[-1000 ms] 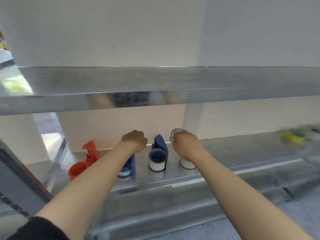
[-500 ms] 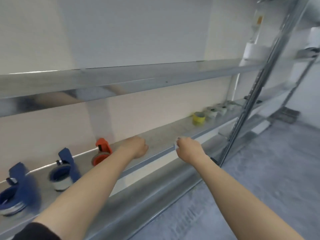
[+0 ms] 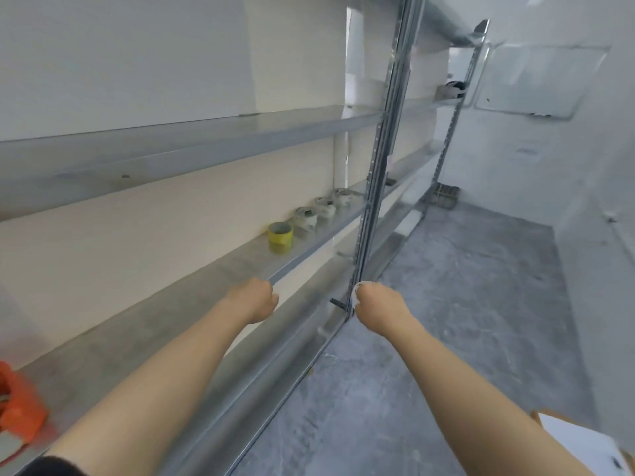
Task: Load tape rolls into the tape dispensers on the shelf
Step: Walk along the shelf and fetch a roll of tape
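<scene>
My left hand (image 3: 256,300) hangs over the front edge of the metal shelf (image 3: 192,290), fingers curled into a fist with nothing visible in it. My right hand (image 3: 378,307) is out over the floor, curled round a small white object (image 3: 354,297) that is mostly hidden. Farther along the shelf stand a yellow tape roll (image 3: 280,235) and three whitish tape rolls (image 3: 305,218) in a row. An orange tape dispenser (image 3: 19,407) lies at the shelf's near left end, cut off by the frame edge.
A steel upright post (image 3: 376,173) rises just beyond my right hand. An upper shelf (image 3: 171,149) overhangs the lower one. A concrete floor (image 3: 464,321) opens to the right, with a white cardboard box (image 3: 580,441) at the bottom right and a dark crate (image 3: 445,197) far back.
The view has swung right along the shelf. The blue dispensers have left the frame and the orange one slid to the far left. Both hands have drawn away from the dispensers.
</scene>
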